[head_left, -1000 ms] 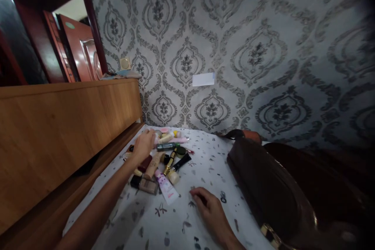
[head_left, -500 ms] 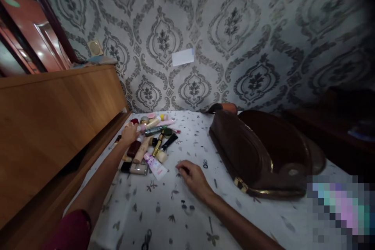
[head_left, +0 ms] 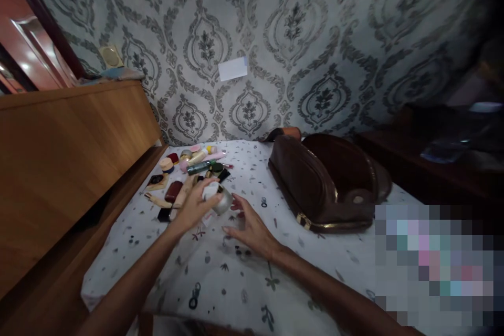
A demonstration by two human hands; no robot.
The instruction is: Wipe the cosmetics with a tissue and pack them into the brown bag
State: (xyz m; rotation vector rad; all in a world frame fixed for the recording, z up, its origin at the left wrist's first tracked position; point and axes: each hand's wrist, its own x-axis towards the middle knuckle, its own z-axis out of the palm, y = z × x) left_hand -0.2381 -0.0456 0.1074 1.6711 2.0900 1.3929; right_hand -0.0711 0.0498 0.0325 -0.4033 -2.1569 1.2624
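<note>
Silvery jar (head_left: 221,202) is sitting in the left hand (head_left: 195,209), whose fingers are curling round it, just above the patterned tablecloth (head_left: 244,294) near the table's middle. It is looking small, round and glossy, with a pale top. The right hand (head_left: 252,227) is hovering just beside it, fingers spread and gripping nothing. The cosmetics pile (head_left: 189,173) is lying behind by the left edge, and the brown bag (head_left: 315,184) is resting toward the right.

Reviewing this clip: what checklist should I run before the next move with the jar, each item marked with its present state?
1. Left hand has its fingers closed on the silvery jar: ok.
2. Right hand is empty, fingers spread beside the jar: ok.
3. Right hand touches the jar: cannot tell.
4. Jar's lid is shut: cannot tell.
5. Brown bag lies apart from both hands: ok.
6. Cosmetics pile lies behind the jar, untouched: ok.
</note>
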